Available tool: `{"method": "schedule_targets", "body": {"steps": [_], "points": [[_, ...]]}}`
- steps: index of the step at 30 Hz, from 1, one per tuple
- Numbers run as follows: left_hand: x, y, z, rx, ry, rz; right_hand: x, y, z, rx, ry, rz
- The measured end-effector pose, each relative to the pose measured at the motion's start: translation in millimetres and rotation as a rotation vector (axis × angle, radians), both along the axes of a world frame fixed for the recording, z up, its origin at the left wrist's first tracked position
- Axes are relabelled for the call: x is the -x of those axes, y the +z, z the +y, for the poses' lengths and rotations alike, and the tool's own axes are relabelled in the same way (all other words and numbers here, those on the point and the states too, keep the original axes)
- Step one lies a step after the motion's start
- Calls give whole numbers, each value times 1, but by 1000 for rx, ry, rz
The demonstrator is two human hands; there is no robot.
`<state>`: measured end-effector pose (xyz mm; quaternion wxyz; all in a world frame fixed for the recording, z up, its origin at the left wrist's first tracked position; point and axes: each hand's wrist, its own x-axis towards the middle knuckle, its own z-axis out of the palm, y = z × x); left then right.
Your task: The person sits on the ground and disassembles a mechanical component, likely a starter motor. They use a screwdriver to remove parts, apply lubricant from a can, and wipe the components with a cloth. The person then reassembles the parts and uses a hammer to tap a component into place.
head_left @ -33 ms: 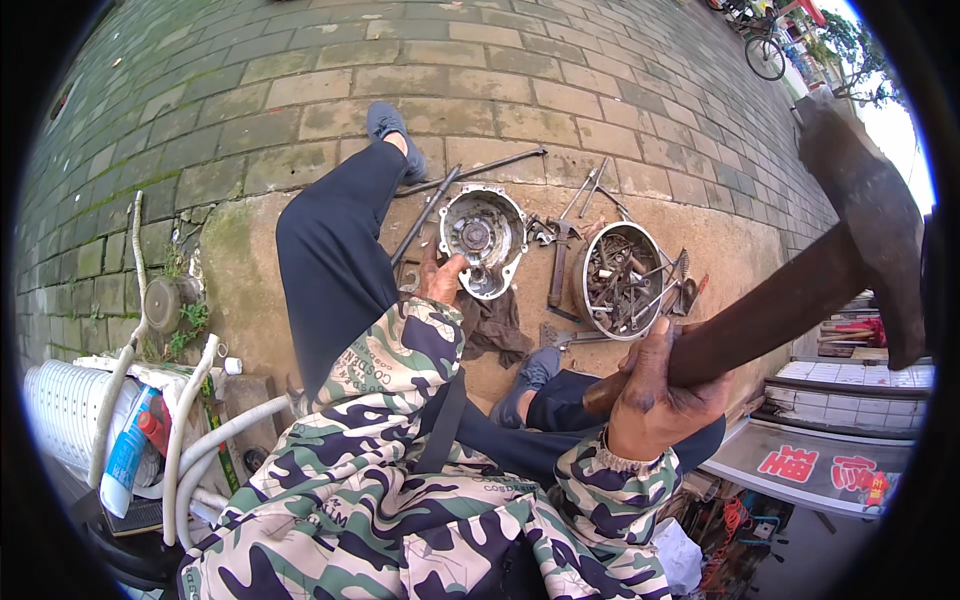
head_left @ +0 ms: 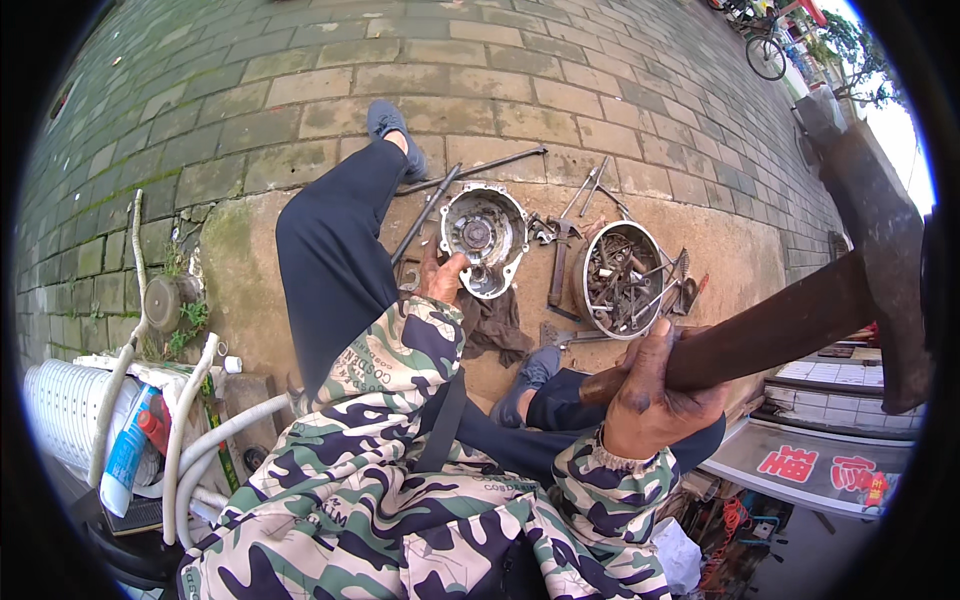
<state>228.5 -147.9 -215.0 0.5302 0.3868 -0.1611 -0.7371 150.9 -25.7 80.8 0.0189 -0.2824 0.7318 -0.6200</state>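
My left hand (head_left: 440, 277) grips the near edge of a round metal engine cover (head_left: 505, 218), which stands tilted so its hollow, greasy inside shows. My right hand (head_left: 652, 398) is wrapped round the wooden handle of a large hammer (head_left: 775, 328), raised at the right. The dark hammer head looms close at the right rim and is partly lost in shadow. Under the cover lies a crumpled dark rag (head_left: 500, 328). A smaller claw hammer (head_left: 560, 262) rests on the ground just right of the cover.
A round metal basin (head_left: 583, 290) full of bolts and small tools stands right of the claw hammer. Metal bars (head_left: 425, 212) lie beyond the cover, beside my left shoe (head_left: 388, 125). White hoses (head_left: 190, 430) and a blue spray can (head_left: 127, 455) crowd the left; a sign panel (head_left: 740, 450) stands at right.
The large hammer has tipped slightly lower and to the right in my right hand. My left hand and the engine cover look unmoved.
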Motion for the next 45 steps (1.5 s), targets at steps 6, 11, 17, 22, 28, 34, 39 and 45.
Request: {"method": "schedule_targets", "body": {"steps": [6,11,17,22,28,34,39,45], "points": [[5,4,-6,201,-168,-207,4,-161,17,-1113,444,184],[5,-50,-1,27,-77,-261,6,-170,28,-1057,430,151],[12,-16,3,23,-34,59,12,-92,17,-565,338,119],[7,-12,-3,40,-53,-61,2,-51,12,-214,114,136],[6,9,-1,33,-26,119,7,-171,22,-1041,382,177],[16,-13,-2,-36,-56,-75,8,-155,31,-935,398,195],[9,-4,-2,-13,-9,36,6,-63,13,-497,269,239],[7,14,-4,-56,-9,8,2,-63,24,-113,26,200]]}}
